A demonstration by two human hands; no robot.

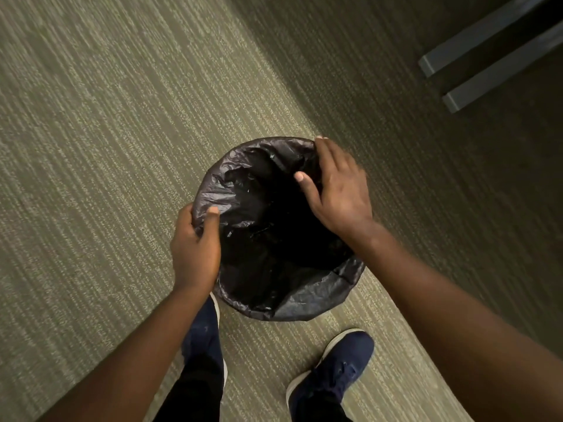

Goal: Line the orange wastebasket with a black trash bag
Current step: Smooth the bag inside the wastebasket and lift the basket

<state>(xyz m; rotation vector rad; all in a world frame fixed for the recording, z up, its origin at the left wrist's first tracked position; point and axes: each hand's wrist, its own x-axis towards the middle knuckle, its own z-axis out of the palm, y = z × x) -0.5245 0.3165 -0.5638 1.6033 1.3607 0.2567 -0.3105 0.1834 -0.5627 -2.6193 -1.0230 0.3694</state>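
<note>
A black trash bag (pixel 274 226) fills a round wastebasket on the carpet, and its edge is folded out over the whole rim, so none of the basket's orange shows. My left hand (pixel 195 248) grips the bag and rim at the near left, thumb inside and fingers outside. At the far right of the rim lies my right hand (pixel 338 190), palm down on the folded plastic, its fingers over the edge and its thumb pointing into the opening.
The basket stands on striped grey-green carpet (pixel 106 147). My two dark blue shoes (pixel 332 370) are just in front of it. Two grey metal furniture legs (pixel 487 56) lie across the floor at the upper right.
</note>
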